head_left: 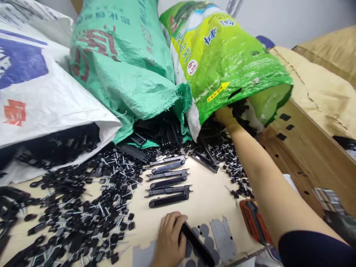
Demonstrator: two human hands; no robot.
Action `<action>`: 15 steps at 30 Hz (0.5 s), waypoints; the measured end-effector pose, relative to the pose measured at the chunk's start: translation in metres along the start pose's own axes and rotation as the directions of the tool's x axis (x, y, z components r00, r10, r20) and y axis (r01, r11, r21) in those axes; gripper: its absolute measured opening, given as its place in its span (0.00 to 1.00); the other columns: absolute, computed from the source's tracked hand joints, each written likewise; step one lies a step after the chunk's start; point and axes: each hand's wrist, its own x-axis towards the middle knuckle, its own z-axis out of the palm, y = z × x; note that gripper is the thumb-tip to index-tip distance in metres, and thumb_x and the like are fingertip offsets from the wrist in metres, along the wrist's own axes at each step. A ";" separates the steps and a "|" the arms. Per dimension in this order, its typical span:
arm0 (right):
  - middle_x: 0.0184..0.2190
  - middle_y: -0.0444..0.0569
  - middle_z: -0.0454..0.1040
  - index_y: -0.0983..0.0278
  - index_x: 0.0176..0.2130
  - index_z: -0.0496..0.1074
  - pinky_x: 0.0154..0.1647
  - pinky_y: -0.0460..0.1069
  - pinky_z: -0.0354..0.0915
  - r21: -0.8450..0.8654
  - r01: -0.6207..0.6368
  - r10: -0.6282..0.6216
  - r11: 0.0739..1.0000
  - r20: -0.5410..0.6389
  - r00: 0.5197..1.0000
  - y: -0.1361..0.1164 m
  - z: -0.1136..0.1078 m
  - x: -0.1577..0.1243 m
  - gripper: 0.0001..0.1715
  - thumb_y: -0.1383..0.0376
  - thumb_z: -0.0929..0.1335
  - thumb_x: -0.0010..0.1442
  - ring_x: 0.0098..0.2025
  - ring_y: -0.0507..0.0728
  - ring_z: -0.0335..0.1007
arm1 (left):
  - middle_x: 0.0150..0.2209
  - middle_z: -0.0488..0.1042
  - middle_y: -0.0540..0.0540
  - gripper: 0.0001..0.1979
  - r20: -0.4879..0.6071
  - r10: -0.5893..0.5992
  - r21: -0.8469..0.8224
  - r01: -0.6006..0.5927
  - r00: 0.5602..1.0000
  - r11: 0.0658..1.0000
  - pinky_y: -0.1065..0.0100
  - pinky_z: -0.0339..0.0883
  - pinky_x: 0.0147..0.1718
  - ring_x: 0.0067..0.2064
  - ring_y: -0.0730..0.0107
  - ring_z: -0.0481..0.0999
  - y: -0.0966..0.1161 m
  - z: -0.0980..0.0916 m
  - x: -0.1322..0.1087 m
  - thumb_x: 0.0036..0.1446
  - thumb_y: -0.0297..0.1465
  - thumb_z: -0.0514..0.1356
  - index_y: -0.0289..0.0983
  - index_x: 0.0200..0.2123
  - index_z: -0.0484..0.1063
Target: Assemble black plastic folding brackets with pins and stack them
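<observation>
My left hand (pixel 171 237) is low in the middle of the view, its thumb and fingers closed round one end of a long black plastic part (pixel 198 244). My right arm stretches forward, and my right hand (pixel 226 115) is inside the mouth of a bright green printed sack (pixel 236 63). Its fingers are hidden among dark parts there. Beyond my left hand, several slim black plastic parts (pixel 168 200) lie in a neat column on the pale tabletop (pixel 211 196).
Loose black pieces with metal pins (pixel 102 207) cover the table's left; more lie right. A teal sack (pixel 133 85) and a white sack (pixel 52 100) spill black parts. An orange-and-black tool (pixel 254 220) and grey flat pieces (pixel 224 234) lie near the front edge, beside a wooden board (pixel 303 148).
</observation>
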 end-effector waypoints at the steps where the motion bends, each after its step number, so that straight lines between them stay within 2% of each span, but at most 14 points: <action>1: 0.55 0.60 0.62 0.59 0.57 0.62 0.49 0.66 0.59 -0.022 -0.001 0.001 1.000 0.018 1.000 0.000 -0.003 -0.013 0.35 0.64 0.73 0.51 0.53 0.71 0.64 | 0.42 0.71 0.42 0.20 0.016 0.005 -0.001 -0.005 1.000 1.000 0.57 0.66 0.43 0.43 0.58 0.71 0.001 -0.002 0.001 0.51 0.22 0.50 0.41 0.46 0.69; 5: 0.55 0.58 0.60 0.56 0.55 0.65 0.45 0.61 0.62 -0.045 -0.041 0.046 0.998 0.120 0.992 0.002 -0.007 -0.069 0.35 0.65 0.73 0.49 0.50 0.69 0.65 | 0.41 0.70 0.42 0.18 0.021 -0.013 -0.011 0.013 1.000 1.000 0.58 0.65 0.43 0.44 0.59 0.70 0.003 -0.005 0.003 0.52 0.22 0.50 0.39 0.45 0.69; 11: 0.51 0.60 0.66 0.62 0.50 0.70 0.45 0.62 0.63 0.102 -0.157 0.155 0.982 0.029 0.987 0.004 0.007 -0.155 0.19 0.60 0.65 0.59 0.48 0.67 0.68 | 0.41 0.69 0.44 0.17 -0.005 -0.005 0.021 0.005 1.000 1.000 0.59 0.64 0.44 0.44 0.61 0.69 0.005 -0.005 0.002 0.51 0.21 0.52 0.37 0.44 0.69; 15: 0.49 0.59 0.69 0.62 0.44 0.72 0.47 0.63 0.62 0.228 -0.233 0.244 0.945 -0.017 0.970 0.001 0.014 -0.198 0.20 0.54 0.61 0.62 0.50 0.68 0.67 | 0.40 0.70 0.43 0.14 -0.080 -0.079 0.094 0.087 0.994 0.992 0.57 0.62 0.44 0.45 0.58 0.68 0.004 -0.012 -0.006 0.52 0.23 0.53 0.37 0.43 0.69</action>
